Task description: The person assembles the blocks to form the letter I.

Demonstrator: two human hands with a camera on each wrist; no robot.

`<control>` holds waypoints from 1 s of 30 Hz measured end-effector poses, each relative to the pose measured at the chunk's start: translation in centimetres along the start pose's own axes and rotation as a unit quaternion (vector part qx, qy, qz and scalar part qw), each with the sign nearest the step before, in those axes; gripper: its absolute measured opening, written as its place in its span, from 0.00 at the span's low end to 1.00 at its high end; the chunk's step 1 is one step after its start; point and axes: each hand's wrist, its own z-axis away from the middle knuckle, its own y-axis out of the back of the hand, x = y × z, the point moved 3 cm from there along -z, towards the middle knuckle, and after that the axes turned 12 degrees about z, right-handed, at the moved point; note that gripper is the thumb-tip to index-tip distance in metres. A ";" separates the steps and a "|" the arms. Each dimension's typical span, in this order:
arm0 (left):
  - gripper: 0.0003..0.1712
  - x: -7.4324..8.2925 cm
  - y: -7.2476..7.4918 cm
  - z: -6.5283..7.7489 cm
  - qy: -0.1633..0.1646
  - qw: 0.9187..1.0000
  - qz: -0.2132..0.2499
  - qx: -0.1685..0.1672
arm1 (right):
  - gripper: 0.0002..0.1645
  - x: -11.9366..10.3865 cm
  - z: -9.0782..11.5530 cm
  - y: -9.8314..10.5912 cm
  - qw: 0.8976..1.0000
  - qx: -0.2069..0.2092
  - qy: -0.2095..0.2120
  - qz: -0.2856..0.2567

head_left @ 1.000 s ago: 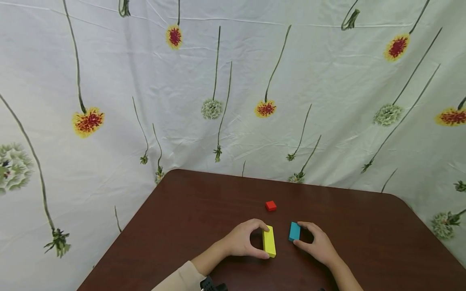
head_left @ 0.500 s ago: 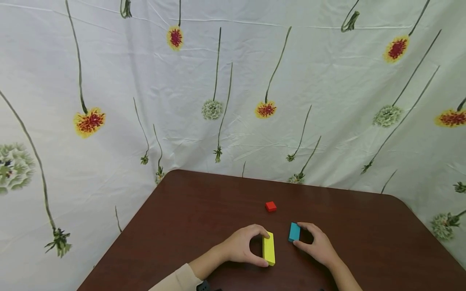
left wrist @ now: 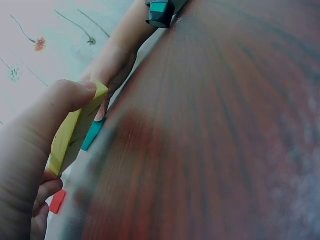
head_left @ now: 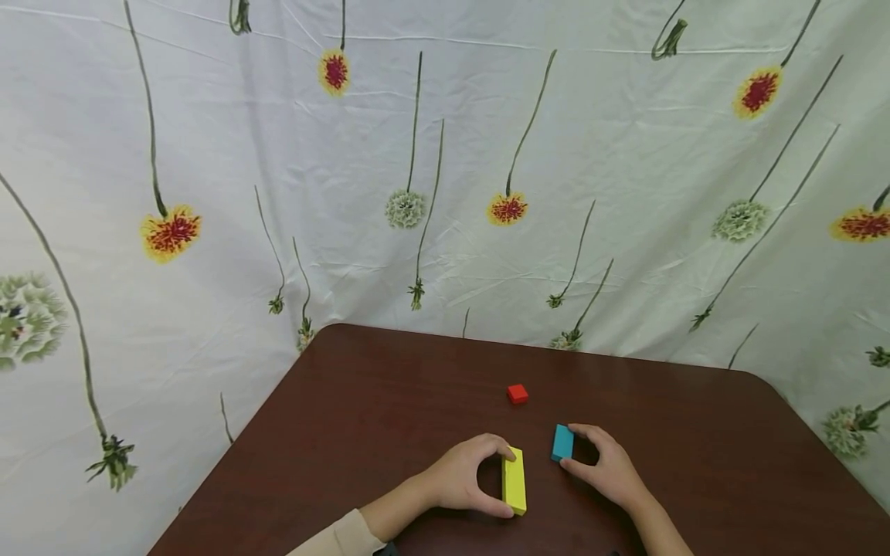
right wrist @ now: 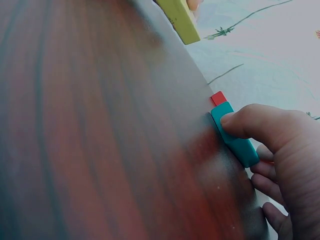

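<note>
My left hand pinches a long yellow block by its two ends, thumb at the near end and fingers at the far end. In the left wrist view the yellow block hangs above the tabletop, tilted. To the right, my right hand holds a shorter blue block between thumb and fingers. The right wrist view has the blue block down at the table surface, the thumb pressed on its side. A small red block lies farther back, touched by neither hand.
The dark brown wooden table has rounded far corners. Behind it hangs a pale cloth printed with flowers. A dark band with a camera is on the right wrist.
My left hand has drawn the yellow block back toward the near side of the table. My right hand, the blue block and the red block stay where they were.
</note>
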 end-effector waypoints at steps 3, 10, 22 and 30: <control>0.33 -0.1 -0.1 0.1 -0.002 1.000 -0.006 -0.002 | 0.38 0.0 0.0 -0.1 1.000 0.000 -0.001 0.001; 0.34 -0.7 -0.1 0.1 0.009 1.000 -0.009 -0.002 | 0.38 0.1 -0.1 -0.2 1.000 -0.002 -0.003 0.001; 0.34 -1.1 -0.2 -0.1 0.013 0.998 -0.053 -0.005 | 0.38 0.3 0.0 -0.1 1.000 -0.001 -0.001 -0.006; 0.35 -1.3 -0.2 0.0 0.031 0.997 -0.063 -0.016 | 0.39 0.3 0.0 -0.2 1.000 -0.002 0.001 -0.006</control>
